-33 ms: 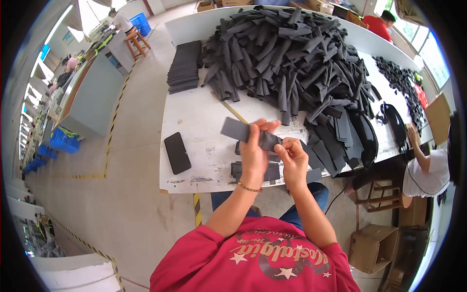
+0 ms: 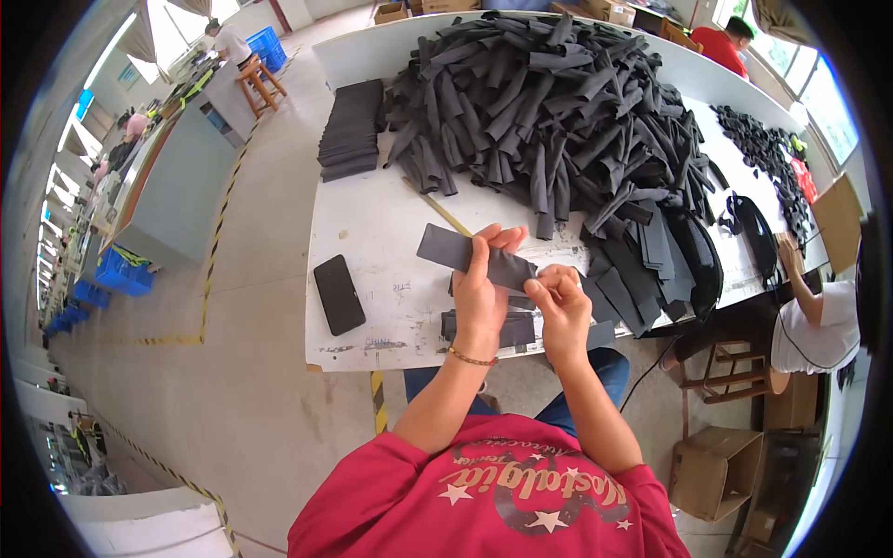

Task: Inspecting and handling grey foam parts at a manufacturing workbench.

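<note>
A white table (image 2: 386,219) fills the middle of a bright workroom, its near left corner above a pale floor (image 2: 270,372) marked with striped tape (image 2: 220,237). Along the far edge we see a great heap of dark fabric pieces (image 2: 539,112), and by the far left corner a neat dark stack (image 2: 350,130). A black phone (image 2: 339,295) lies near the left edge.

Over the table, toward the near edge, we find a dark grey strip (image 2: 507,268) held up in both hands. The left hand (image 2: 484,293) has it across the fingers with the thumb on top; the right hand (image 2: 562,302) pinches its right end between thumb and fingers. The hands are close together, joined by the strip. Below them, at the near edge, we make out more dark strips (image 2: 519,332), partly hidden. Beyond the right hand lie flat dark pieces (image 2: 625,296), and past the right part of the table a person in a white shirt (image 2: 819,330) sits.
</note>
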The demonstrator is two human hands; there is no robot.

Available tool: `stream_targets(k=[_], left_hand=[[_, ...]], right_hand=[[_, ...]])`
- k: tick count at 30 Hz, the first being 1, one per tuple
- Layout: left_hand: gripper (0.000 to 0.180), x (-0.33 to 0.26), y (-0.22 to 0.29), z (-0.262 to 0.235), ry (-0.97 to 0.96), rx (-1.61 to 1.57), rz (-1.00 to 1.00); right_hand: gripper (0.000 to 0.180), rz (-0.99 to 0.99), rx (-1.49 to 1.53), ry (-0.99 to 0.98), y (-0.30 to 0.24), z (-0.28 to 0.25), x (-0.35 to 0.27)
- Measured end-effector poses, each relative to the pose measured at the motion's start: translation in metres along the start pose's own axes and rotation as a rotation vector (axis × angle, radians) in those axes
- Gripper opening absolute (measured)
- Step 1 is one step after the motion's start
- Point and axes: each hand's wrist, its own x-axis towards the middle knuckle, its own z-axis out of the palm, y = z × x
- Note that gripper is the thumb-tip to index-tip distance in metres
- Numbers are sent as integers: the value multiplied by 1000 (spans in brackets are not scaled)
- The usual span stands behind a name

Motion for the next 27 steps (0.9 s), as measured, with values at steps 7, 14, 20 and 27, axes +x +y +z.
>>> stream_targets(k=[7,14,20,27], left_hand=[[30,2,11,-1,-151,-2,2],[30,15,23,-26,-95,-152,99],[32,1,19,-11,-148,-36,10],[34,-3,40,-46,151,126,23]], right_hand=[[21,361,361,-83,-18,-4,8],[10,138,245,67,-2,-21,8],[21,284,240,-109,-12,5,8],[13,-449,-339,-28,-20,-4,3]])
